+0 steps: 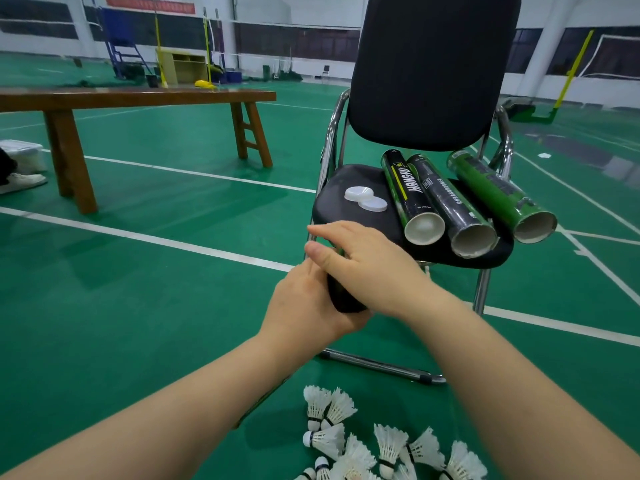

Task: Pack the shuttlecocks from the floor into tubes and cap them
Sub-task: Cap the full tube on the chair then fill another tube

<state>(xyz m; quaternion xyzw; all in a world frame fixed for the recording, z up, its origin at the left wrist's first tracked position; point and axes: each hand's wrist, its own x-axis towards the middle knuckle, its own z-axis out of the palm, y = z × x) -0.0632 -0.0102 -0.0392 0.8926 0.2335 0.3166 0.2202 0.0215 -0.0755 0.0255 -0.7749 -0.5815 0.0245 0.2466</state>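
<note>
My left hand point(304, 306) grips a dark tube point(344, 297) around its lower part, holding it upright in front of the chair. Over the tube's top lies my right hand point(360, 258), fingers curved around the end; whatever is under the palm is hidden. Three open tubes lie side by side on the black chair seat point(332, 183): a black-green one point(407, 192), a black one point(446, 206) and a green one point(498, 195). Two white caps point(365, 199) sit on the seat to their left. Several white shuttlecocks point(363, 441) lie on the green floor near my arms.
A brown wooden bench point(138, 98) stands to the left. A white bin point(24, 155) and a person's white shoe point(20, 181) are at the far left edge. The chair's chrome frame point(381, 365) rests on the floor just beyond the shuttlecocks.
</note>
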